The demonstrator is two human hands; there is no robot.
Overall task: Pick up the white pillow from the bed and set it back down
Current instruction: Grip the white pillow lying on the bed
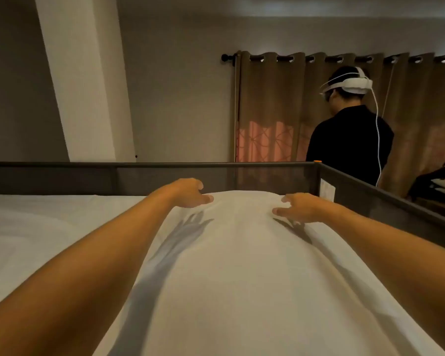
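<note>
Both arms reach out over the white pillow (pixel 242 265), which lies long on the bed (pixel 36 227) by the dark rail (pixel 165 173), and the left hand (pixel 188 192) and right hand (pixel 299 206) hover loosely open above its far end, gripping nothing.

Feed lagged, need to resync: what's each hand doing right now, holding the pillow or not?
Left hand: open, fingers loosely curled at the far end of the white pillow, nothing gripped.
Right hand: open, fingers spread just above the pillow, nothing gripped.
</note>
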